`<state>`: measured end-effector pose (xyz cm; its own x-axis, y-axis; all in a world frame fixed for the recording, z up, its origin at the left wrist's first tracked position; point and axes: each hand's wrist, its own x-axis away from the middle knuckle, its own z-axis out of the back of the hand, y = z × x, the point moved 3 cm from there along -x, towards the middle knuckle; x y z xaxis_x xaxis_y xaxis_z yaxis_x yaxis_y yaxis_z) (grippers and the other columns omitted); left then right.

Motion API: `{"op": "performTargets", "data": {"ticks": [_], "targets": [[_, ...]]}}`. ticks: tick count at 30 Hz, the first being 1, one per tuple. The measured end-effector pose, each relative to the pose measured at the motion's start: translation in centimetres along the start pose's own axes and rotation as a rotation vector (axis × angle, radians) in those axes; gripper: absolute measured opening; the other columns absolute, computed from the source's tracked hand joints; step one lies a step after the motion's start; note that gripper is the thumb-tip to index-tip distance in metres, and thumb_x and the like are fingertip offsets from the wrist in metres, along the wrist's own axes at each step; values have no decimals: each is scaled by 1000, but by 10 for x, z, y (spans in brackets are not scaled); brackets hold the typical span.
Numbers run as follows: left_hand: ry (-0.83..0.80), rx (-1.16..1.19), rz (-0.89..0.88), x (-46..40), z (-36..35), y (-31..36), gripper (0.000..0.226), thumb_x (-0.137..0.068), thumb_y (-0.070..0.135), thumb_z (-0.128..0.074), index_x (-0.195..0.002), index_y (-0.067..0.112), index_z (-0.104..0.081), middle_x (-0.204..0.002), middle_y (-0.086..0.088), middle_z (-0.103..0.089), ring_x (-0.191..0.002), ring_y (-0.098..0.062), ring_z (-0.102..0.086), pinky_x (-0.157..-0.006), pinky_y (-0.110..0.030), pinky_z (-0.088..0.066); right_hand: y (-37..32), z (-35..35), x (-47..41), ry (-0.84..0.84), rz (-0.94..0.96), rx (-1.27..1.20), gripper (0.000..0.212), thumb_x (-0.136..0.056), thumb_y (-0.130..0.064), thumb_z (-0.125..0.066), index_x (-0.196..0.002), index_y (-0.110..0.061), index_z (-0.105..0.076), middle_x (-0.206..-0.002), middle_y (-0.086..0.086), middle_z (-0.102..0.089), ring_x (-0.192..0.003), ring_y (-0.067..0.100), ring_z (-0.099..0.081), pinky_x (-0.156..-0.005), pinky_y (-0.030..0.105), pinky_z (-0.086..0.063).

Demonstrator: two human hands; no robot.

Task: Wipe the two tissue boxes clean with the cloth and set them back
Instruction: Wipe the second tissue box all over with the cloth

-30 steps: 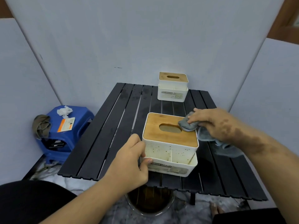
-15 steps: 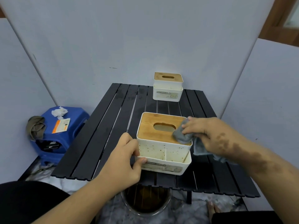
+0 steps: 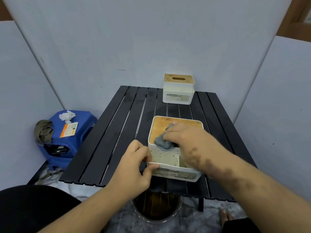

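Note:
A white tissue box with a bamboo lid (image 3: pixel 165 158) stands near the front of the black slatted table (image 3: pixel 107 142); its front wall is speckled with brown spots. My right hand (image 3: pixel 186 140) grips a grey cloth (image 3: pixel 162 142) and presses it on the lid's front edge and upper front wall. At the box's lower left corner, my left hand (image 3: pixel 134 165) holds the box with thumb and fingers. A second white tissue box with a bamboo lid (image 3: pixel 178 89) stands at the table's far edge, untouched.
A blue plastic stool (image 3: pixel 70 132) left of the table carries crumpled tissue, an orange-and-white card and an olive rag. A round metal bucket (image 3: pixel 156 207) sits on the floor under the table's front edge. Grey panels wall in the table on three sides.
My right hand has dragged the cloth from the lid's right rear corner across the lid to its front left edge. My left hand has stayed at the box's corner.

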<state>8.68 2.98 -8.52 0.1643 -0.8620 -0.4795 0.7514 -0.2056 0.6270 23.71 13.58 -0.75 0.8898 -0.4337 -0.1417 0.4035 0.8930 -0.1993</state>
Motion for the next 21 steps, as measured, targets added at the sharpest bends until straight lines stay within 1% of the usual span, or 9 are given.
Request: {"op": "performTargets", "data": {"ticks": [2,3,5,6,8,12,15,18,21], "targets": [[24,24,5,1,0,2,26,-77,20,-81,-79,22,-55,-91,11,-49,-85,-13,-56,-70,-13,-45,-9,-11,-9,70,9,-40,36,-61,9,-53,-82,-18,-62,-92,-3,-64,-100,22,-56,-102,44,-45],[37,31,5,1,0,2,24,-76,22,-80,-79,22,-56,-91,11,-49,-84,-13,-56,-69,-14,-45,-13,-14,-14,98,-5,-9,39,-63,11,-52,-90,-14,-66,-97,0,-65,-106,24,-56,-111,42,-39],[52,34,9,2,1,3,23,-77,25,-80,-79,23,-57,-91,13,-48,-82,-13,-55,-67,-18,-46,-19,-16,-21,124,-53,44,48,-68,14,-50,-106,-9,-68,-104,3,-65,-113,22,-55,-121,24,-19],[54,37,11,3,1,3,23,-77,28,-80,-79,23,-57,-91,14,-47,-83,-13,-55,-66,-19,-47,-20,-15,-24,142,-53,57,50,-68,15,-50,-108,-10,-68,-104,2,-65,-111,21,-56,-120,20,-17],[63,57,27,4,0,3,27,-76,39,-80,-79,23,-58,-92,16,-47,-85,-11,-55,-68,-16,-46,-17,-15,-26,156,-11,51,54,-65,16,-52,-107,-13,-69,-100,0,-66,-106,22,-58,-118,28,-29],[117,71,75,4,-2,5,34,-75,45,-82,-74,22,-56,-88,12,-48,-81,-15,-54,-64,-22,-45,-6,-6,-21,25,57,49,50,-74,13,-56,-113,-16,-69,-114,-3,-64,-118,17,-52,-110,18,-31],[114,22,65,2,-4,6,37,-76,41,-85,-73,20,-54,-85,12,-45,-76,-16,-50,-61,-15,-42,1,14,-12,-79,58,52,49,-77,9,-64,-117,-19,-70,-122,-2,-63,-116,19,-56,-99,36,-47],[91,-6,75,0,-3,6,38,-77,41,-85,-73,20,-53,-86,12,-45,-79,-14,-51,-62,-14,-43,23,34,2,-316,-57,228,59,-80,-2,-69,-128,-36,-62,-133,-16,-57,-126,10,-51,-107,28,-39],[57,5,106,-2,-3,5,37,-76,39,-86,-73,22,-54,-88,14,-47,-86,-10,-53,-66,-15,-47,48,51,18,-362,-148,199,52,-93,3,-52,-131,-30,-62,-141,-13,-55,-135,9,-45,-110,17,-26]]}}
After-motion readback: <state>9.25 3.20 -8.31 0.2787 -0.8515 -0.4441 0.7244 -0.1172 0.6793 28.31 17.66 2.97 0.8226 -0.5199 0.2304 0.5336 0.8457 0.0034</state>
